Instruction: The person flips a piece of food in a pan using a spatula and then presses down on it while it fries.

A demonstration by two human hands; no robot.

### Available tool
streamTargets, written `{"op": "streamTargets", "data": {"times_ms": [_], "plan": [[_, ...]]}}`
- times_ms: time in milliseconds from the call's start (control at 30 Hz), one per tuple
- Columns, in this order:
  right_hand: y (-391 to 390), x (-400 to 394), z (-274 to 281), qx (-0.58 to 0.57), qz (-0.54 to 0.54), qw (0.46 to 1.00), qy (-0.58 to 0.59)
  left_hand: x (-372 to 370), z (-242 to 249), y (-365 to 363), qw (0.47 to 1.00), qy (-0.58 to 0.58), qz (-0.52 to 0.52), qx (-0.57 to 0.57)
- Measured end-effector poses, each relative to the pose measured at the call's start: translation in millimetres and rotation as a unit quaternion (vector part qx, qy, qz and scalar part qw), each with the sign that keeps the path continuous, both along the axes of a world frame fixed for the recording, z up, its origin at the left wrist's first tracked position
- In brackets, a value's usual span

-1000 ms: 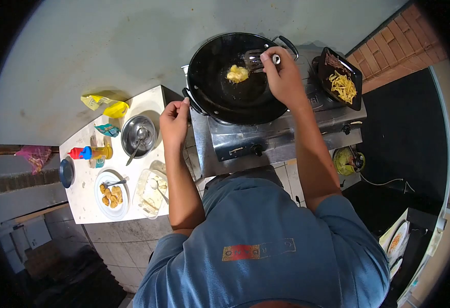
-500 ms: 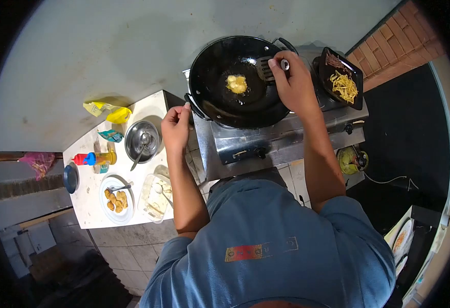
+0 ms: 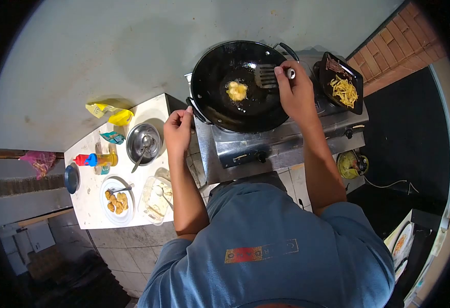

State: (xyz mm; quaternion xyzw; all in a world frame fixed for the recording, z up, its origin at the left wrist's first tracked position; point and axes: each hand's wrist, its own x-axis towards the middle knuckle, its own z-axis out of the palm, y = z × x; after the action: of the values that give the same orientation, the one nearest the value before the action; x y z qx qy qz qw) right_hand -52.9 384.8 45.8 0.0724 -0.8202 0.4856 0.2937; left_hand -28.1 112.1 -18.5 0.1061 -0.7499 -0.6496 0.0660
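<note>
A black wok (image 3: 220, 115) sits on the stove, and a small clump of yellow-golden frying food (image 3: 236, 91) lies near its middle. My right hand (image 3: 296, 92) is closed around the handle of a slotted spatula (image 3: 266, 76). The spatula's head is over the right side of the wok, apart from the food. At the wok's left side, my left hand (image 3: 179, 128) grips the loop handle (image 3: 194, 109) between thumb and fingers.
A black tray (image 3: 357, 77) of yellow strips and darker shreds sits right of the wok. On the white table (image 3: 89, 218) are a steel bowl (image 3: 155, 138), a plate (image 3: 125, 218) of fried pieces, a plastic tub (image 3: 153, 213) and squeeze bottles (image 3: 102, 159). The steel stove (image 3: 291, 146) has front knobs.
The whole view has shifted slightly, with the wok appearing a little lower. The spatula's head has turned a bit and stays on the wok's right side. My left hand remains at the handle.
</note>
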Motion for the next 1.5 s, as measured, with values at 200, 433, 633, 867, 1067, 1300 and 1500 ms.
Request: {"op": "streamTargets", "data": {"times_ms": [200,433,633,867,1067,1300,1500], "plan": [[5,2,-18,-0.09,0.003,0.995,-0.054,-1,-6,-2,1.0,0.0,0.007,-0.024],[7,0,-17,-0.108,0.018,0.994,0.012,-3,-6,-2,1.0,-0.013,0.01,-0.015],[6,7,-19,-0.081,0.005,0.996,-0.049,-4,-9,-2,1.0,-0.004,0.012,-0.024],[8,6,-22,-0.12,0.014,0.993,0.003,-3,-4,-1,0.999,-0.016,0.011,-0.037],[2,11,-17,-0.065,0.026,0.997,-0.045,-3,-5,-1,0.999,-0.01,0.013,-0.037],[7,5,-18,-0.089,0.056,0.994,0.042,-1,0,2,1.0,-0.013,0.0,-0.018],[6,11,-18,-0.065,0.019,0.993,-0.092,-2,0,1,1.0,-0.012,-0.001,-0.02]]}}
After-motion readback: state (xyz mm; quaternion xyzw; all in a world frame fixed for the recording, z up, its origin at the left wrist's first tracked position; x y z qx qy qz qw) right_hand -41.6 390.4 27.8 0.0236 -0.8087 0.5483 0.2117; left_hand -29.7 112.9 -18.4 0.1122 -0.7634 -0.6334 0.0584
